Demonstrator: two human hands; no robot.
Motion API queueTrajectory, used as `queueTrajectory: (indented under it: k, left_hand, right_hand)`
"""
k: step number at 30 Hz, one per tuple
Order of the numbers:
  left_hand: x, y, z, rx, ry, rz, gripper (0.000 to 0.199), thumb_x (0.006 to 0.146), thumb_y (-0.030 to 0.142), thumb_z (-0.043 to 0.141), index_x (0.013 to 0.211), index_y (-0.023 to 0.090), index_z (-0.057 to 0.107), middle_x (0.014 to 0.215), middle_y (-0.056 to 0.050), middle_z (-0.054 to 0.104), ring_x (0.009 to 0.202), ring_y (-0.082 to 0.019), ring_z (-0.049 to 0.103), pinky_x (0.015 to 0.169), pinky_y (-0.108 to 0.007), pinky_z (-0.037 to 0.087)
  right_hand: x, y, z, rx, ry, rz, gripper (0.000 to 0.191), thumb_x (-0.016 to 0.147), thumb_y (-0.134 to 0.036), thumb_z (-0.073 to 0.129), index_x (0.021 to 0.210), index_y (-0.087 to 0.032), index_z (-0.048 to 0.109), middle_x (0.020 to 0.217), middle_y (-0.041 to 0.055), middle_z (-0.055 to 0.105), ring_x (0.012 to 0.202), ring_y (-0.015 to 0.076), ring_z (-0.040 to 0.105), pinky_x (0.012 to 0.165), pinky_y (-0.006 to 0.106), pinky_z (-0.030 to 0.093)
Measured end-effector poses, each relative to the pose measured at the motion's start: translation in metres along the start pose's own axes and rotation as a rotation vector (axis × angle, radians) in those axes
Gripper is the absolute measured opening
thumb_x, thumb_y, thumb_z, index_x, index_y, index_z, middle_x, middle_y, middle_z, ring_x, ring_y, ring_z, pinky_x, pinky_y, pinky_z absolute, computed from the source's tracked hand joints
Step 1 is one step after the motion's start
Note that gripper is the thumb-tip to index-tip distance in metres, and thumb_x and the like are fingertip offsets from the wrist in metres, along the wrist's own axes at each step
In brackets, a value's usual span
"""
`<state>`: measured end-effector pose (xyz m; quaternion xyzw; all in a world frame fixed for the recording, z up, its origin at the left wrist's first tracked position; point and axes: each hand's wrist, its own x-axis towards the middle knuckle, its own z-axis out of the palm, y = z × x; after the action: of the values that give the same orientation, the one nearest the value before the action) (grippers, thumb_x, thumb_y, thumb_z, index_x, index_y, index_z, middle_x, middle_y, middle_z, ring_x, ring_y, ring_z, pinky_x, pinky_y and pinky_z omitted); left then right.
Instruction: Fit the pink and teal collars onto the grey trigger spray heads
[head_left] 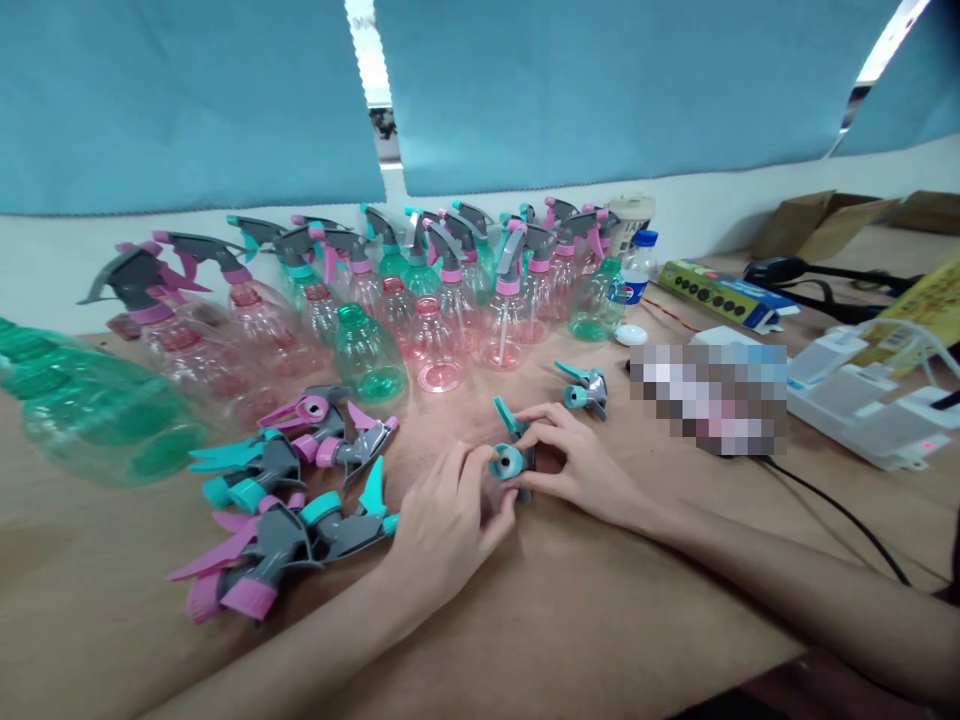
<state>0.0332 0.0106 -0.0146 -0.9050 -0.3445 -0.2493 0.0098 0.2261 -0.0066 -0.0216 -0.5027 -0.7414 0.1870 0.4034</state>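
Note:
Between my two hands is a grey spray trigger head with a teal collar (507,462), its round opening facing me. My right hand (568,452) pinches it from the right, thumb and fingers around its body. My left hand (448,515) has its fingers curled at the collar's left side; whether they grip it or only touch it is hard to see. Left of my left hand lies a pile of loose spray heads (279,540) with pink or teal parts. One more teal spray head (586,390) rests beyond my right hand.
Behind stand several pink and green bottles, many with spray heads fitted; an open green bottle (369,360) is nearest. A large green bottle (97,410) is at the left. To the right are a white cap (631,335), a power-strip box (720,295), a clear plastic case (862,400) and a black cable (832,515).

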Motion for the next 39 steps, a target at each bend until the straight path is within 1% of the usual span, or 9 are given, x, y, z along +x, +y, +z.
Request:
queueTrajectory:
  k: [4, 9, 13, 17, 21, 24, 29, 33, 39]
  left_hand:
    - [-0.0019, 0.0034, -0.0011, -0.065, -0.026, 0.008, 0.031, 0.085, 0.025, 0.048, 0.116, 0.019, 0.046, 0.087, -0.004, 0.058, 0.072, -0.018, 0.059, 0.059, -0.028, 0.048]
    - [-0.0028, 0.004, -0.0017, -0.187, -0.056, 0.007, 0.033, 0.088, 0.026, 0.046, 0.12, 0.019, 0.045, 0.075, 0.0, 0.055, 0.052, -0.012, 0.05, 0.048, -0.024, 0.041]
    - [-0.0008, 0.0001, -0.003, -0.284, -0.072, 0.044, 0.03, 0.09, 0.021, 0.044, 0.119, 0.019, 0.047, 0.068, 0.003, 0.053, 0.049, -0.011, 0.047, 0.047, -0.022, 0.039]
    - [-0.0007, 0.0005, -0.0038, -0.195, -0.056, 0.07, 0.03, 0.09, 0.019, 0.042, 0.119, 0.019, 0.048, 0.06, 0.005, 0.05, 0.047, -0.012, 0.048, 0.047, -0.023, 0.037]
    - [-0.0046, 0.0057, -0.0012, -0.047, -0.035, 0.01, 0.032, 0.089, 0.024, 0.043, 0.119, 0.016, 0.046, 0.051, 0.007, 0.047, 0.045, -0.014, 0.052, 0.044, -0.024, 0.035]
    - [-0.0075, 0.0079, 0.0017, -0.022, -0.066, -0.032, 0.034, 0.087, 0.026, 0.045, 0.12, 0.016, 0.044, 0.049, 0.007, 0.049, 0.044, -0.015, 0.054, 0.043, -0.024, 0.032]
    - [-0.0064, 0.0068, 0.0019, -0.188, -0.133, -0.048, 0.039, 0.086, 0.024, 0.045, 0.124, 0.017, 0.037, 0.054, 0.008, 0.05, 0.042, -0.013, 0.05, 0.044, -0.022, 0.032]
    - [-0.0027, 0.0054, -0.0017, -0.341, -0.205, -0.068, 0.042, 0.085, 0.023, 0.048, 0.125, 0.019, 0.035, 0.054, 0.01, 0.046, 0.042, -0.011, 0.046, 0.046, -0.021, 0.031]
    - [-0.0019, 0.0036, -0.0045, -0.43, -0.282, -0.119, 0.046, 0.085, 0.023, 0.049, 0.129, 0.02, 0.033, 0.054, 0.011, 0.043, 0.045, -0.011, 0.046, 0.048, -0.022, 0.032]
  right_hand:
    - [0.0, 0.0027, 0.0001, 0.013, 0.02, 0.023, 0.014, 0.073, -0.028, 0.072, 0.082, -0.022, 0.063, 0.113, 0.0066, 0.056, 0.111, 0.0246, 0.053, 0.095, 0.044, 0.044]
    - [0.0001, 0.0008, -0.0021, 0.024, -0.006, 0.013, 0.013, 0.075, -0.023, 0.071, 0.085, -0.023, 0.064, 0.114, 0.0067, 0.054, 0.111, 0.0233, 0.053, 0.094, 0.041, 0.044]
    - [-0.0005, 0.0003, -0.0029, 0.042, -0.019, -0.025, 0.008, 0.078, -0.024, 0.067, 0.084, -0.021, 0.063, 0.114, 0.0073, 0.054, 0.107, 0.0216, 0.056, 0.09, 0.037, 0.047]
    - [-0.0018, 0.0004, -0.0029, 0.025, 0.004, -0.039, 0.007, 0.079, -0.027, 0.067, 0.083, -0.022, 0.063, 0.115, 0.0069, 0.054, 0.108, 0.0228, 0.056, 0.091, 0.039, 0.047]
    - [-0.0024, -0.0015, -0.0028, 0.016, 0.026, -0.008, 0.01, 0.077, -0.026, 0.069, 0.085, -0.022, 0.063, 0.117, 0.0069, 0.054, 0.11, 0.0231, 0.055, 0.093, 0.039, 0.046]
    - [-0.0024, -0.0029, -0.0031, 0.014, 0.018, 0.008, 0.009, 0.078, -0.023, 0.067, 0.086, -0.022, 0.063, 0.117, 0.0072, 0.053, 0.109, 0.0232, 0.055, 0.092, 0.039, 0.046]
    - [-0.0022, -0.0019, -0.0041, 0.011, -0.011, 0.01, 0.012, 0.077, -0.022, 0.069, 0.087, -0.021, 0.063, 0.116, 0.0074, 0.054, 0.109, 0.0229, 0.055, 0.092, 0.039, 0.046]
    - [-0.0017, -0.0001, -0.0046, 0.005, -0.011, 0.011, 0.014, 0.076, -0.021, 0.069, 0.089, -0.021, 0.064, 0.116, 0.0076, 0.055, 0.111, 0.0231, 0.055, 0.094, 0.039, 0.045]
    - [-0.0012, 0.0023, -0.0045, 0.003, -0.009, -0.019, 0.016, 0.077, -0.023, 0.068, 0.091, -0.02, 0.064, 0.118, 0.0082, 0.056, 0.111, 0.0226, 0.056, 0.094, 0.038, 0.046]
